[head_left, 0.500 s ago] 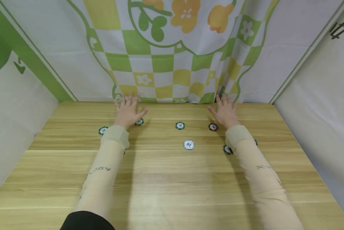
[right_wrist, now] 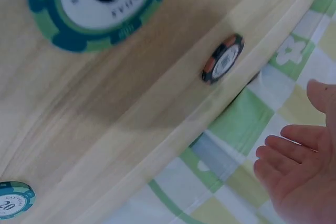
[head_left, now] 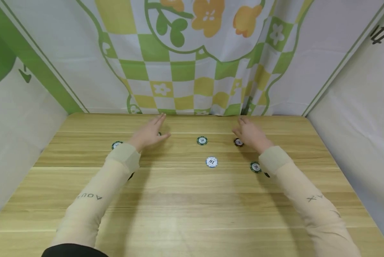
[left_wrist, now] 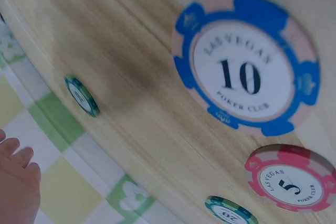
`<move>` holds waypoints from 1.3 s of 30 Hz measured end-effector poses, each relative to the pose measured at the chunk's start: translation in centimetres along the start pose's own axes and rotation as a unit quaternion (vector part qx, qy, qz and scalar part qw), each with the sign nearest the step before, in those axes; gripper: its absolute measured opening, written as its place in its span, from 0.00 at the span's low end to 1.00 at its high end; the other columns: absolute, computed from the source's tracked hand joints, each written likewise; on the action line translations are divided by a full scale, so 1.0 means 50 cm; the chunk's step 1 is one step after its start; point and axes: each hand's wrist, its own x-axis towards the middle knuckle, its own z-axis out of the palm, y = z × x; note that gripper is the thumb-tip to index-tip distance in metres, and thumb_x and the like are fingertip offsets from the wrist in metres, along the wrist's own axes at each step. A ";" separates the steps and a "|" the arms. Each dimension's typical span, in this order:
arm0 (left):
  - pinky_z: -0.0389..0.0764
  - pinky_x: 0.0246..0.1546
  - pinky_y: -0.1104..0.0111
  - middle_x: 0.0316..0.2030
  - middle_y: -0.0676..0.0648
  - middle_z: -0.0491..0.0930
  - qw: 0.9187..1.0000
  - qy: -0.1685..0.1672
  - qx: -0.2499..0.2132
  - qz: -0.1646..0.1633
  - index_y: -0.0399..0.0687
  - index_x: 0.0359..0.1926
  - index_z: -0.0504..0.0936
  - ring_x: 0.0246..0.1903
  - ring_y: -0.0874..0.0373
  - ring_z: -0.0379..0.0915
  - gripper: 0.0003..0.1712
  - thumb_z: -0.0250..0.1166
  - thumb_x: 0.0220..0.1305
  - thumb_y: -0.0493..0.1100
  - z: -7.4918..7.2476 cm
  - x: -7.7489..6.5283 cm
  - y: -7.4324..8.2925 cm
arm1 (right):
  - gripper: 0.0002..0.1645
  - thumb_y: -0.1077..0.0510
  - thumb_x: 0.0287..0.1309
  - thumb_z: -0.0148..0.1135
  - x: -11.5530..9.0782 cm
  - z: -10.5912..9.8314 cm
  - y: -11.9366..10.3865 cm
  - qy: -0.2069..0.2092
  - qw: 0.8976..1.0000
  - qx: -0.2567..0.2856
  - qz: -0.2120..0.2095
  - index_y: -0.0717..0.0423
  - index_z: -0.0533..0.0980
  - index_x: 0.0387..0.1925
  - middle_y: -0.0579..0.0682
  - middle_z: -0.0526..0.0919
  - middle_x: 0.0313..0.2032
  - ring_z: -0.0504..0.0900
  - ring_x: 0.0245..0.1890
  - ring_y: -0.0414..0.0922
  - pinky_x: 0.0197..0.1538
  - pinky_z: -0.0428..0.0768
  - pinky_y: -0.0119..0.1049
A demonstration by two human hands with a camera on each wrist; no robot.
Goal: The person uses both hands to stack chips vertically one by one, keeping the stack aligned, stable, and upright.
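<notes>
Over the table's far left part, my left hand [head_left: 149, 134] hovers with its fingers held out and nothing in them. Under it a green poker chip [head_left: 159, 134] peeks out, mostly covered. My right hand [head_left: 252, 135] is above the far right part, fingers loosely extended and holding nothing, beside a black-and-orange chip [head_left: 238, 142]. Between the hands lie a green 20 chip [head_left: 202, 140] and a blue-and-white 10 chip [head_left: 211, 162]. In the left wrist view, a blue 10 chip [left_wrist: 244, 77] and a red 5 chip [left_wrist: 294, 182] lie close together.
Another green chip [head_left: 116, 144] lies left of the left cuff, and one more green chip [head_left: 255, 167] beside the right sleeve. The wooden table [head_left: 192, 214] meets a checked cloth [head_left: 182, 71] at its far edge. White cloth walls stand at both sides.
Both hands have turned inward and drawn slightly back from the far edge, their spread fingers coming closer together. Both forearms have swung outward. The chips have stayed put.
</notes>
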 end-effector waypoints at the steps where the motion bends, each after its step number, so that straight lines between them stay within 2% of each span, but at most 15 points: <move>1: 0.46 0.64 0.53 0.69 0.37 0.38 1.000 -0.003 -0.003 0.008 0.38 0.69 0.37 0.67 0.41 0.39 0.47 0.49 0.64 0.58 0.000 -0.003 0.004 | 0.37 0.46 0.67 0.42 -0.004 0.000 -0.005 0.002 1.000 0.000 -0.006 0.68 0.50 0.66 0.65 0.53 0.65 0.54 0.64 0.61 0.63 0.55 0.53; 4: 0.47 0.64 0.53 0.69 0.37 0.41 1.000 -0.001 -0.011 0.021 0.38 0.69 0.40 0.66 0.41 0.42 0.46 0.51 0.64 0.57 -0.001 -0.012 0.017 | 0.35 0.48 0.66 0.45 -0.018 0.002 -0.021 0.015 0.999 -0.004 -0.028 0.70 0.54 0.64 0.66 0.58 0.63 0.59 0.61 0.62 0.61 0.59 0.53; 11: 0.55 0.61 0.51 0.62 0.34 0.60 0.998 0.007 -0.038 0.048 0.34 0.65 0.57 0.61 0.40 0.56 0.39 0.57 0.61 0.53 -0.003 -0.026 0.037 | 0.29 0.56 0.63 0.50 -0.048 0.018 -0.054 0.039 0.996 -0.009 -0.084 0.75 0.62 0.57 0.69 0.68 0.55 0.67 0.55 0.61 0.58 0.66 0.50; 16: 0.59 0.60 0.53 0.58 0.34 0.66 0.996 0.014 -0.042 0.074 0.33 0.62 0.63 0.58 0.41 0.61 0.36 0.60 0.59 0.51 0.000 -0.029 0.057 | 0.24 0.60 0.60 0.53 -0.067 0.029 -0.072 0.044 0.993 -0.016 -0.108 0.77 0.67 0.51 0.67 0.73 0.46 0.75 0.45 0.57 0.48 0.75 0.45; 21: 0.68 0.53 0.55 0.53 0.35 0.72 0.993 0.008 -0.071 0.097 0.32 0.57 0.68 0.51 0.44 0.69 0.30 0.61 0.59 0.46 0.002 -0.030 0.092 | 0.23 0.59 0.59 0.56 -0.081 0.035 -0.088 0.022 0.995 0.018 -0.099 0.75 0.70 0.49 0.65 0.74 0.43 0.76 0.42 0.55 0.45 0.77 0.42; 24: 0.73 0.47 0.58 0.50 0.36 0.74 0.991 -0.001 -0.089 0.100 0.31 0.54 0.71 0.46 0.47 0.72 0.26 0.61 0.59 0.43 0.006 -0.029 0.109 | 0.22 0.59 0.58 0.57 -0.085 0.035 -0.097 0.002 0.995 0.058 -0.082 0.74 0.72 0.48 0.64 0.75 0.42 0.77 0.41 0.54 0.42 0.77 0.42; 28: 0.75 0.45 0.62 0.46 0.37 0.77 0.988 -0.008 -0.118 0.101 0.31 0.52 0.73 0.44 0.48 0.74 0.23 0.62 0.58 0.41 0.015 -0.026 0.130 | 0.20 0.60 0.56 0.59 -0.087 0.035 -0.102 -0.022 0.993 0.093 -0.069 0.73 0.73 0.46 0.62 0.77 0.37 0.77 0.37 0.52 0.38 0.77 0.40; 35: 0.76 0.44 0.65 0.43 0.38 0.78 0.978 -0.037 -0.192 0.075 0.31 0.50 0.74 0.41 0.51 0.75 0.23 0.64 0.55 0.41 0.041 -0.006 0.170 | 0.16 0.62 0.55 0.58 -0.088 0.040 -0.104 -0.047 0.986 0.152 -0.055 0.71 0.75 0.43 0.59 0.80 0.35 0.78 0.35 0.49 0.39 0.76 0.39; 39: 0.76 0.42 0.68 0.41 0.38 0.79 0.974 -0.040 -0.212 0.063 0.30 0.48 0.75 0.40 0.51 0.76 0.23 0.66 0.54 0.40 0.052 0.003 0.192 | 0.16 0.63 0.55 0.58 -0.088 0.048 -0.109 -0.062 0.979 0.190 -0.046 0.72 0.75 0.43 0.59 0.81 0.35 0.78 0.36 0.49 0.41 0.76 0.39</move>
